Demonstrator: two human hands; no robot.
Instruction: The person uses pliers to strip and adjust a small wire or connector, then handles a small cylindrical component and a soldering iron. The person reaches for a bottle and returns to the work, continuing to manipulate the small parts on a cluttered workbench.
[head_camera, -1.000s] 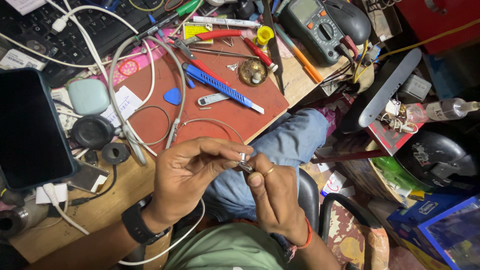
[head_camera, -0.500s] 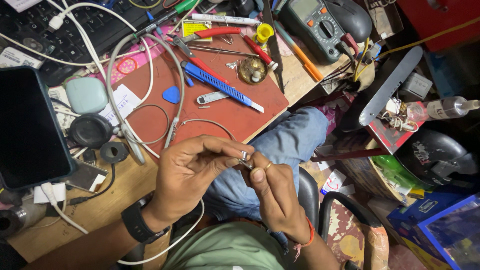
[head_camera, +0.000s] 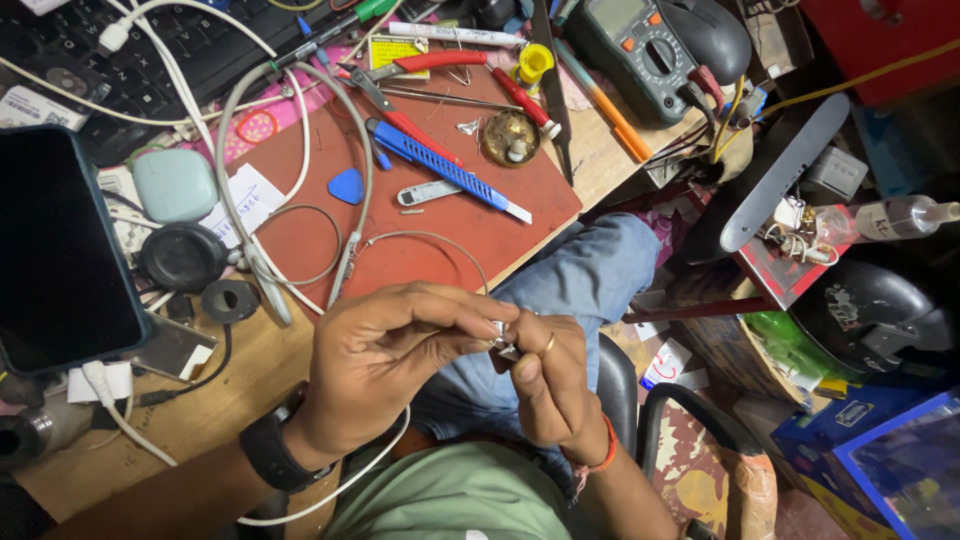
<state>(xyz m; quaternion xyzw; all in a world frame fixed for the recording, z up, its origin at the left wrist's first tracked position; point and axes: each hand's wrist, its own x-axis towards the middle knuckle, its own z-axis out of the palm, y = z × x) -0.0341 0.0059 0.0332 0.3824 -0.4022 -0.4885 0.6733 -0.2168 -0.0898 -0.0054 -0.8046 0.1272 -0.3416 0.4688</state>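
Observation:
My left hand (head_camera: 400, 360) and my right hand (head_camera: 545, 385) meet above my lap, fingertips pinched together on a small silver metal part (head_camera: 503, 340), perhaps a cable's plug. A thin wire (head_camera: 430, 238) loops from it back onto the red work mat (head_camera: 480, 225). A black watch sits on my left wrist, a ring and an orange band on my right hand and wrist. A white cable (head_camera: 340, 480) runs under my left forearm.
On the mat lie a blue utility knife (head_camera: 445, 170), red-handled pliers (head_camera: 420, 65), a blue pick (head_camera: 347, 186) and a brass holder (head_camera: 508, 136). A dark phone (head_camera: 55, 250) rests at left, a multimeter (head_camera: 630, 50) at the top, cluttered boxes at right.
Both hands stay pinched on the small part; my fingers shifted slightly around it. Nothing else moved.

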